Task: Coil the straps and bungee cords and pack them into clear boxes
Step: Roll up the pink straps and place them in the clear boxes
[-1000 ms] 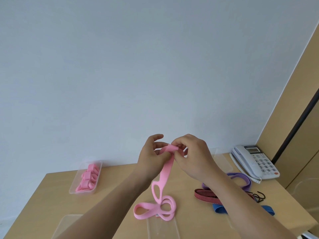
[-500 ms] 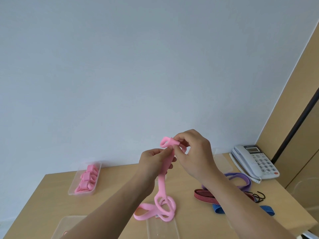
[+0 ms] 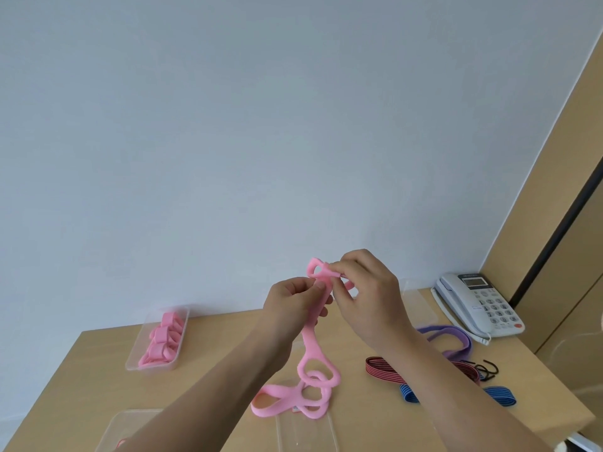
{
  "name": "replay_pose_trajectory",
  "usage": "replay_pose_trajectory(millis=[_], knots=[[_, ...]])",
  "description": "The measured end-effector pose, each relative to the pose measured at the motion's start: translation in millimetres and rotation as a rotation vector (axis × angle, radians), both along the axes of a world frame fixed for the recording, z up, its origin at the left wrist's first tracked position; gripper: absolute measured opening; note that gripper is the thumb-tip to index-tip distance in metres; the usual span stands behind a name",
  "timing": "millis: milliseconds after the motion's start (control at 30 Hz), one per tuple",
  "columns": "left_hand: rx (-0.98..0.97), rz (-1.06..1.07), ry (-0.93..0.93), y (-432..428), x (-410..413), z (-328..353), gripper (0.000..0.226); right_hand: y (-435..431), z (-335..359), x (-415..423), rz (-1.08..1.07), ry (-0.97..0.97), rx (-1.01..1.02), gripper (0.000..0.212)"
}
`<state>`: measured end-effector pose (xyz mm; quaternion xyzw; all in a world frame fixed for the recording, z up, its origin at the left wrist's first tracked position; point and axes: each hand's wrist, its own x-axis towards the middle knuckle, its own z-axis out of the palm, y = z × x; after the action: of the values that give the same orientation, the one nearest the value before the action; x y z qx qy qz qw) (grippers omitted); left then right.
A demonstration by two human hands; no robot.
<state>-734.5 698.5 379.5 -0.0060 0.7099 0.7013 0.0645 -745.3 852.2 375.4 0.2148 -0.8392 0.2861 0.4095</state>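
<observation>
hands: left hand [image 3: 295, 303], right hand [image 3: 368, 296] pinch pink strap [image 3: 315, 345] mid-table.

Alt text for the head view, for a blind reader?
A right hand pinches the folded top end of a pink strap, the left hand grips it just below, and the rest trails in loops onto a wooden table. A clear box of coiled pink straps sits at left; striped bands and a desk phone lie at right.
</observation>
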Motion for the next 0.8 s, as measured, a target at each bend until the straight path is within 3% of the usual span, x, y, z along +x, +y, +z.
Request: replay_pose_trajectory(millis=[500,667,800], knots=[[0.157,-0.069,-0.044,-3,3,-13,0.029,0,-11,10,0.057,-0.054,-0.009,0.017],[0.06,-0.049,0.002,-5,4,-13,0.027,3,-5,10,0.089,-0.259,-0.23,0.016],[0.015,-0.045,0.022,-6,6,-11,0.026,6,3,6,0.152,-0.6,-0.326,0.018]])
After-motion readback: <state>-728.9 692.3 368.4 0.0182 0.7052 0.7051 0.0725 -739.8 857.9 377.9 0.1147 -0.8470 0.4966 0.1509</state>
